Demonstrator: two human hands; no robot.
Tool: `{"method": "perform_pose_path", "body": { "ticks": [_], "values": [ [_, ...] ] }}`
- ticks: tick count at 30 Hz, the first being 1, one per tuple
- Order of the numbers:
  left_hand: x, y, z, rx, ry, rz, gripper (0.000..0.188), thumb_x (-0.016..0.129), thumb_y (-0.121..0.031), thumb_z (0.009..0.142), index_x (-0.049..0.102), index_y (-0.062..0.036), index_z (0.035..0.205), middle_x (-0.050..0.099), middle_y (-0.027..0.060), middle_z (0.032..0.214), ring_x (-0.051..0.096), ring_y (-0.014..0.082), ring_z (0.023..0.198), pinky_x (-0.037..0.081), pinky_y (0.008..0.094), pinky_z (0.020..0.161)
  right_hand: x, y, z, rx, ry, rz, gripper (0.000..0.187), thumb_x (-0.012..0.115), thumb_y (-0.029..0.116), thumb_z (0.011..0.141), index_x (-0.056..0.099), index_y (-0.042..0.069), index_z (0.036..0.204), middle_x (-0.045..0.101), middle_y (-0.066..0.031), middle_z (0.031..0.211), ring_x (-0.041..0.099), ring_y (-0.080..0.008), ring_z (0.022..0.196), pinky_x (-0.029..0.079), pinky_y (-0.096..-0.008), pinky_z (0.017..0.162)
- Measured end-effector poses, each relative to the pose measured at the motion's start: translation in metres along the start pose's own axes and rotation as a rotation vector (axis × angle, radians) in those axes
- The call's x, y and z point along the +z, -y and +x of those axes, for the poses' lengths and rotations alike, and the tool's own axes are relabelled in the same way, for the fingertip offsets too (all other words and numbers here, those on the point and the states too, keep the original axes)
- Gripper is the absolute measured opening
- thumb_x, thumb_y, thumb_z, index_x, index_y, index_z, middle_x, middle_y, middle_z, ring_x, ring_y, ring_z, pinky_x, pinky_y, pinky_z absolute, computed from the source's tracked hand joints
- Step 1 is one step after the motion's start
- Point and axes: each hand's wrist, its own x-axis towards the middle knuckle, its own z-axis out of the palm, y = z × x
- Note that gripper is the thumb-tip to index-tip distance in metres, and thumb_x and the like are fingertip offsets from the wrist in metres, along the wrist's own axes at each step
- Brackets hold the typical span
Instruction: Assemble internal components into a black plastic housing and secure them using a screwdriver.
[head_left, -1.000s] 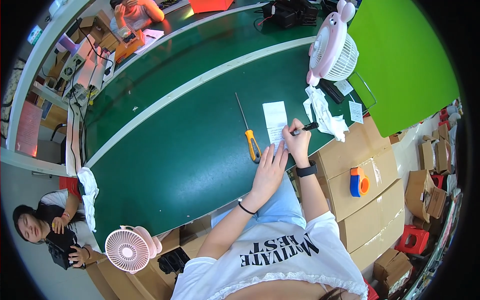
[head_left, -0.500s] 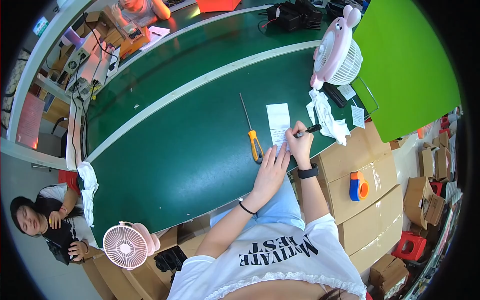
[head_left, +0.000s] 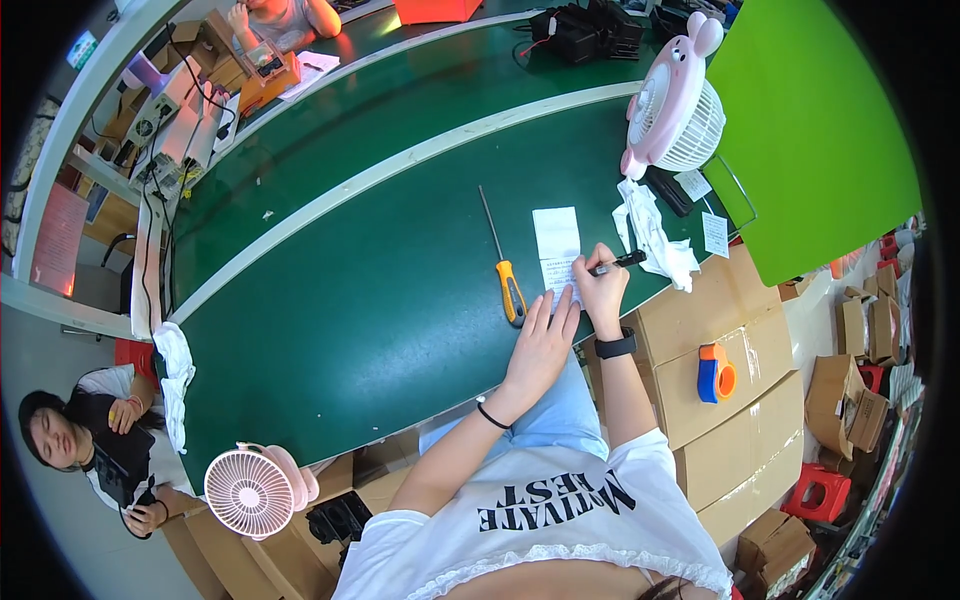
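Observation:
My right hand [head_left: 602, 287] grips a black pen [head_left: 622, 262] over a white paper slip [head_left: 557, 235] with print on its lower half. The pen slants up to the right, and its tip is hidden by my fingers. Flat on the slip's near end lies my left hand [head_left: 543, 345], fingers stretched out and holding nothing. Just left of the paper rests a screwdriver [head_left: 511, 292] with an orange and black handle, its shaft pointing away from me.
Crumpled white cloth [head_left: 656, 240], a black case [head_left: 668, 191] and a pink fan [head_left: 672, 105] stand right of the paper. A green panel [head_left: 815, 130] rises beyond. Cartons [head_left: 715, 330] carry a tape dispenser [head_left: 717, 374]. Another pink fan [head_left: 250, 492] is near left, by a seated person [head_left: 110, 440].
My right hand and the pen have shifted very slightly to the right. My left hand stays put. The person at the left has lowered a hand a little.

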Motion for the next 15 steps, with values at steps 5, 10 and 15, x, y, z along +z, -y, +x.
{"method": "perform_pose_path", "body": {
  "ticks": [5,10,15],
  "values": [
    [-0.0006,0.0003,-0.0001,-0.001,0.000,0.005,0.065,0.067,-0.011,0.078,0.048,-0.0007,0.140,0.043,0.0163,0.151,0.041,0.0363,0.137,0.029,0.0473,0.119,0.0006,-0.0026,0.0010,-0.025,-0.005,-0.021,0.025,0.067,0.003,0.081,0.046,0.001,0.067,0.049,-0.0095,0.053,0.047,-0.0159,0.046,0.040,-0.0328,0.048],
    [-0.0023,0.0002,0.0005,0.002,0.012,0.016,0.066,0.067,-0.011,0.079,0.048,-0.0011,0.140,0.042,0.0162,0.152,0.041,0.0360,0.138,0.028,0.0473,0.120,0.0005,-0.0040,0.0014,-0.023,-0.007,-0.027,0.024,0.067,0.003,0.080,0.046,0.001,0.067,0.049,-0.0098,0.053,0.048,-0.0170,0.046,0.040,-0.0332,0.048],
    [-0.0075,-0.0003,0.0015,0.014,0.021,0.065,0.046,0.053,-0.015,0.092,0.052,-0.0010,0.136,0.047,0.0181,0.149,0.045,0.0348,0.136,0.029,0.0451,0.120,0.0002,-0.0005,0.0018,-0.007,-0.014,-0.035,0.024,0.067,0.003,0.080,0.046,0.001,0.067,0.048,-0.0098,0.053,0.048,-0.0172,0.046,0.040,-0.0333,0.048]
  ]
}}
